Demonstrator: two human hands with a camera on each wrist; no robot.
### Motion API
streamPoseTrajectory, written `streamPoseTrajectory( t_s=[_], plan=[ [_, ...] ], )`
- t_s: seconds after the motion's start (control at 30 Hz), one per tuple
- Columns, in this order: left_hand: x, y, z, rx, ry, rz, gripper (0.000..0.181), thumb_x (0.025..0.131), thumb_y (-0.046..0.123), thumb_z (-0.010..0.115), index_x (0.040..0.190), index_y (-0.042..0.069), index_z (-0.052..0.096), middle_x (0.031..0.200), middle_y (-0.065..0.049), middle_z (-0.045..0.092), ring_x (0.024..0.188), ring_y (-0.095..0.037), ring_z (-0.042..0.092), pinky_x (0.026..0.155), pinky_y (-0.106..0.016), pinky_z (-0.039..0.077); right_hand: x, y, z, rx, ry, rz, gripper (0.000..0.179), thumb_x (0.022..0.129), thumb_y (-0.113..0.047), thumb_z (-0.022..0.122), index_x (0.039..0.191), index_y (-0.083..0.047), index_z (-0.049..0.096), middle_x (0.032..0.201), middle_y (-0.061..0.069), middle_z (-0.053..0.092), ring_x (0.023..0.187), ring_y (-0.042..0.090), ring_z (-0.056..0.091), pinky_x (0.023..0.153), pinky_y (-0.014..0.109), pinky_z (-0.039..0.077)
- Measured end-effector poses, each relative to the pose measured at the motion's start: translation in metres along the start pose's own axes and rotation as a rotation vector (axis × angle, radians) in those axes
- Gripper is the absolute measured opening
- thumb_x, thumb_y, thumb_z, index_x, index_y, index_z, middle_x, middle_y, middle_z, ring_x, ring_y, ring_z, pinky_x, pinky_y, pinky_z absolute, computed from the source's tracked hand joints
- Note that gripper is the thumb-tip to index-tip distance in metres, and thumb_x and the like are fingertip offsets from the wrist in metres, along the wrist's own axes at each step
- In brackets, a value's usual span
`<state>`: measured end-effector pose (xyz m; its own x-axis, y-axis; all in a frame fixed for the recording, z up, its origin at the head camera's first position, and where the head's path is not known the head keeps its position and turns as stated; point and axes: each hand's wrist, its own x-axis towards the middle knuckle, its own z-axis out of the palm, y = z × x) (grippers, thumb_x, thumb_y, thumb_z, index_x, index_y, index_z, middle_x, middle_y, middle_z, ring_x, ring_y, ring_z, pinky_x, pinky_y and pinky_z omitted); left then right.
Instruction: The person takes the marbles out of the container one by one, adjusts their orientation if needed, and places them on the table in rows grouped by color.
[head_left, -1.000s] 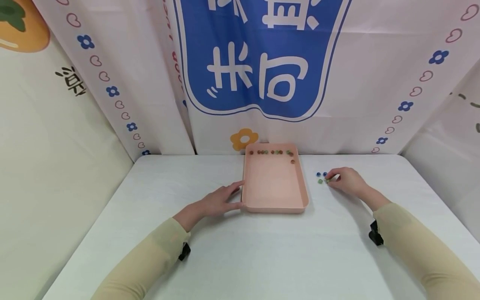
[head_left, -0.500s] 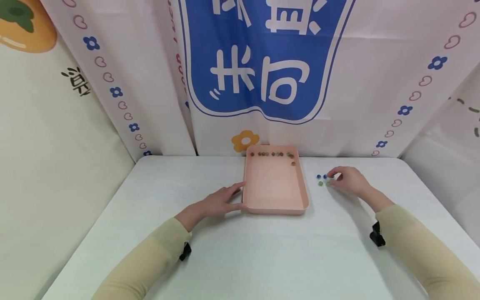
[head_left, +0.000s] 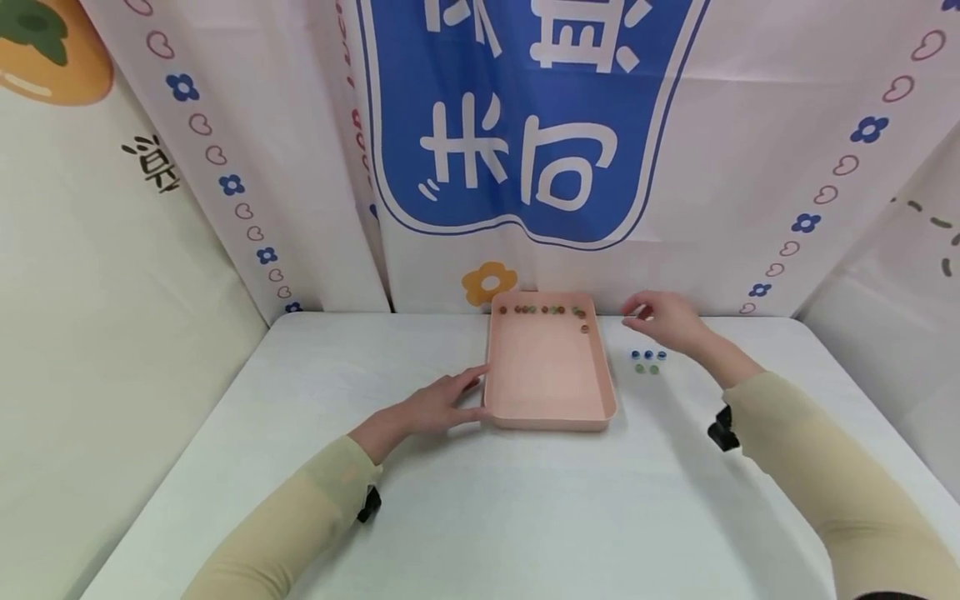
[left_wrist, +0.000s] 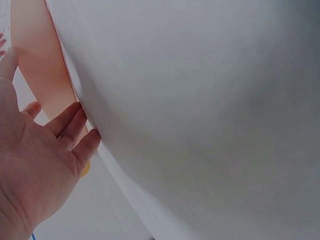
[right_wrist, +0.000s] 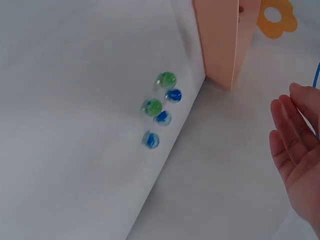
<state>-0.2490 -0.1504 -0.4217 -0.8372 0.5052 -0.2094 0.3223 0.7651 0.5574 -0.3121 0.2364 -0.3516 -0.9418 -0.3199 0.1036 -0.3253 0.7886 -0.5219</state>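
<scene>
A pink tray [head_left: 547, 375] lies on the white table, with several brown and green marbles [head_left: 553, 310] along its far wall and far right corner. My left hand [head_left: 431, 407] rests against the tray's left side with spread, fairly straight fingers. In the left wrist view its fingertips are right at the edge of the tray [left_wrist: 42, 65]. Right of the tray stand three blue marbles [head_left: 648, 355] in a row, with two green marbles [head_left: 647, 369] just in front of them. My right hand [head_left: 667, 321] hovers behind these marbles, its fingers loosely bent and nothing visible in them.
The white table [head_left: 540, 508] ends at the back against a hanging white cloth [head_left: 330, 208] with a blue printed sign [head_left: 517, 150]. Cloth walls also stand at the left and right. A black wrist camera [head_left: 723, 429] sits under the right sleeve.
My right hand has lifted off the marbles and moved back and slightly left. A third blue marble now shows at the row's right end. The left hand stays at the tray.
</scene>
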Motion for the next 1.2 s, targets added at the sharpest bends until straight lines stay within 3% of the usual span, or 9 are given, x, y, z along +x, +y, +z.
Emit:
streamPoseTrajectory(
  t_s=[0.17, 0.3, 0.5, 0.67, 1.0, 1.2],
  plan=[
    [-0.002, 0.002, -0.001, -0.008, 0.001, -0.004, 0.085, 0.089, 0.061, 0.060, 0.156, 0.029, 0.018, 0.155, -0.005, 0.033, 0.141, -0.024, 0.029, 0.110, -0.049, 0.027, 0.026, -0.017, 0.020, 0.015, -0.019, -0.053, 0.020, 0.093, -0.009, 0.066, 0.110, 0.001, 0.068, 0.105, 0.015, 0.067, 0.092, 0.029, 0.061, 0.077, 0.040, 0.051],
    [-0.002, 0.000, 0.000, -0.003, 0.002, -0.009, 0.085, 0.088, 0.062, 0.059, 0.156, 0.032, 0.017, 0.155, -0.003, 0.032, 0.142, -0.022, 0.028, 0.111, -0.048, 0.026, 0.046, -0.021, 0.041, 0.040, -0.051, -0.049, 0.025, 0.092, -0.011, 0.067, 0.113, 0.002, 0.067, 0.104, 0.014, 0.067, 0.092, 0.027, 0.060, 0.077, 0.040, 0.050],
    [-0.003, -0.002, 0.000, -0.013, -0.001, 0.000, 0.084, 0.089, 0.061, 0.059, 0.156, 0.031, 0.017, 0.154, -0.003, 0.034, 0.141, -0.025, 0.028, 0.110, -0.049, 0.027, 0.072, -0.015, 0.068, 0.065, -0.095, -0.119, 0.034, 0.089, -0.008, 0.068, 0.119, 0.007, 0.062, 0.114, 0.022, 0.063, 0.094, 0.029, 0.060, 0.084, 0.044, 0.048],
    [-0.003, -0.002, 0.000, -0.008, 0.004, 0.005, 0.084, 0.089, 0.061, 0.059, 0.156, 0.032, 0.018, 0.154, -0.001, 0.034, 0.141, -0.025, 0.029, 0.110, -0.049, 0.028, 0.086, -0.010, 0.078, 0.085, -0.127, -0.178, 0.041, 0.088, -0.003, 0.067, 0.127, 0.008, 0.058, 0.119, 0.025, 0.060, 0.096, 0.032, 0.059, 0.086, 0.047, 0.047],
    [-0.004, 0.000, -0.003, -0.001, 0.003, 0.034, 0.084, 0.089, 0.061, 0.059, 0.156, 0.031, 0.018, 0.156, -0.001, 0.031, 0.142, -0.022, 0.027, 0.111, -0.048, 0.026, 0.101, -0.012, 0.088, 0.112, -0.186, -0.105, 0.055, 0.093, -0.009, 0.063, 0.140, 0.010, 0.043, 0.134, 0.026, 0.050, 0.116, 0.039, 0.052, 0.098, 0.049, 0.041],
    [-0.003, -0.002, -0.002, 0.005, 0.000, 0.045, 0.084, 0.089, 0.062, 0.058, 0.156, 0.030, 0.018, 0.156, -0.003, 0.031, 0.142, -0.019, 0.028, 0.112, -0.047, 0.025, 0.108, -0.009, 0.094, 0.005, -0.188, -0.065, 0.057, 0.093, -0.016, 0.063, 0.143, 0.002, 0.043, 0.130, 0.019, 0.055, 0.106, 0.029, 0.051, 0.094, 0.041, 0.041]
  ],
)
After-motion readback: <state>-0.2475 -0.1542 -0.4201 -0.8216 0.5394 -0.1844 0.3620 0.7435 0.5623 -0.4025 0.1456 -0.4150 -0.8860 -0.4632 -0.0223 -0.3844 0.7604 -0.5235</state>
